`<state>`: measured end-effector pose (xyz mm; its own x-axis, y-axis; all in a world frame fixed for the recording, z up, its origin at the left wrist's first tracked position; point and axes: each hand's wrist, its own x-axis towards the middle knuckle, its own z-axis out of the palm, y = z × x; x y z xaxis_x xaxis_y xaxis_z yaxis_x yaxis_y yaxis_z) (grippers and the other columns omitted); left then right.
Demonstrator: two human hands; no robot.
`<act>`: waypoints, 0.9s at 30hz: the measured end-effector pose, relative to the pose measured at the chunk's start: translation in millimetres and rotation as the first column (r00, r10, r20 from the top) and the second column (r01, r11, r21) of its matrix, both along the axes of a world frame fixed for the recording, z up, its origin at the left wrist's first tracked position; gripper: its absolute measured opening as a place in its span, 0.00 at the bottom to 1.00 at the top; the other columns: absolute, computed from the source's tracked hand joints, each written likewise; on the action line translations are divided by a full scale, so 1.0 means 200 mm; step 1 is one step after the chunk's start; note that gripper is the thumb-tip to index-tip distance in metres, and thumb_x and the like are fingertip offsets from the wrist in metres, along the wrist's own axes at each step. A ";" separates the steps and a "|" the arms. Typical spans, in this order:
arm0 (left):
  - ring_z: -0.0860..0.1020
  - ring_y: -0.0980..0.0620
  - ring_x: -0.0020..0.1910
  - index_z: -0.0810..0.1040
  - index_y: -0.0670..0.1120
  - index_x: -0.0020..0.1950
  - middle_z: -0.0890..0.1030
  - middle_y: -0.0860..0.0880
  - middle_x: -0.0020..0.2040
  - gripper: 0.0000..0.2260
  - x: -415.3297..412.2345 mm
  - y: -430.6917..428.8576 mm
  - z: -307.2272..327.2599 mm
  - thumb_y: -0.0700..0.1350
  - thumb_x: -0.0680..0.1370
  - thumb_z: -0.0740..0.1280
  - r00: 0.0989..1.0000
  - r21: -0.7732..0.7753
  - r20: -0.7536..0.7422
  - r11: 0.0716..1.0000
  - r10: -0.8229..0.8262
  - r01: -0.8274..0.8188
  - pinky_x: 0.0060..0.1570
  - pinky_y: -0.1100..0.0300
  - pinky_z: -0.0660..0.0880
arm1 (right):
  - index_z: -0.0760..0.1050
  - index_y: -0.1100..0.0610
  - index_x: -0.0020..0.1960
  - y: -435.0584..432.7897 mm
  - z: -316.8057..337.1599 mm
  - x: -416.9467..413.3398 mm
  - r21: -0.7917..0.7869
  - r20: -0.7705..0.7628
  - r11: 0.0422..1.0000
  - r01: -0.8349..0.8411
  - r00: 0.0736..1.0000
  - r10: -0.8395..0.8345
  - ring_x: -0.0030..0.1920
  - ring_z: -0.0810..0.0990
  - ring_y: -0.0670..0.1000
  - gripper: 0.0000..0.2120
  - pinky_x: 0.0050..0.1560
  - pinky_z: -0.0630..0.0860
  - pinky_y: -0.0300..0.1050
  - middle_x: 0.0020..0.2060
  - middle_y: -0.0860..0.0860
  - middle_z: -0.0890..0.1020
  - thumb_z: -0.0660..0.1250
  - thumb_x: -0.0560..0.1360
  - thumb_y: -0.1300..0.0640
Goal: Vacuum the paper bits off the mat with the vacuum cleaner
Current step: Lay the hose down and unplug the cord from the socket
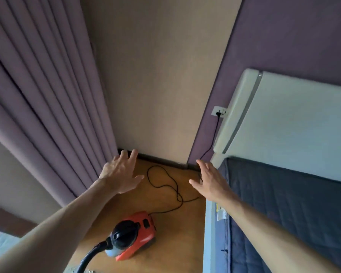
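**Vacuum cleaner on the floor, both hands held out empty**

Down on the wooden floor (185, 233), between your outstretched arms, sits the red vacuum cleaner (135, 234), its black hose (89, 257) curving off toward the bottom edge of the view. From its back a thin black cord (165, 184) loops across the boards and climbs the purple wall to a white socket (219, 111).

Your left hand (120, 172) hovers above the floor with fingers spread apart, holding nothing. Your right hand (211, 181) is likewise flat and spread, palm down, gripping nothing, close beside the edge of the bed (215, 243).

The bed's dark quilted mattress (293, 213) fills the right side, with a white headboard (303, 125) above it. Purple curtains (43, 95) hang in folds on the left, meeting a beige wall (156, 75) in the corner. No mat or paper bits show from this angle.
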<state>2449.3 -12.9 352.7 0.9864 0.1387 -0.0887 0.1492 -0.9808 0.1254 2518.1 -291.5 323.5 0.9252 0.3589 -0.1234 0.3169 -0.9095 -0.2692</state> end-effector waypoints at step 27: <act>0.76 0.43 0.58 0.50 0.53 0.76 0.68 0.43 0.68 0.36 0.57 -0.37 0.42 0.61 0.76 0.65 0.966 -0.034 0.110 0.971 -0.233 0.238 0.52 0.49 0.80 | 0.57 0.55 0.74 -0.22 0.64 0.45 0.167 0.135 0.960 0.223 0.960 -0.246 0.60 0.77 0.58 0.33 0.53 0.78 0.51 0.65 0.57 0.72 0.65 0.76 0.42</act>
<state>2563.1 -87.3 437.2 0.9948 -0.1008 0.0154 -0.1020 -0.9794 0.1745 2608.5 -336.2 452.3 0.9890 0.1332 0.0640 0.1475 -0.9164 -0.3721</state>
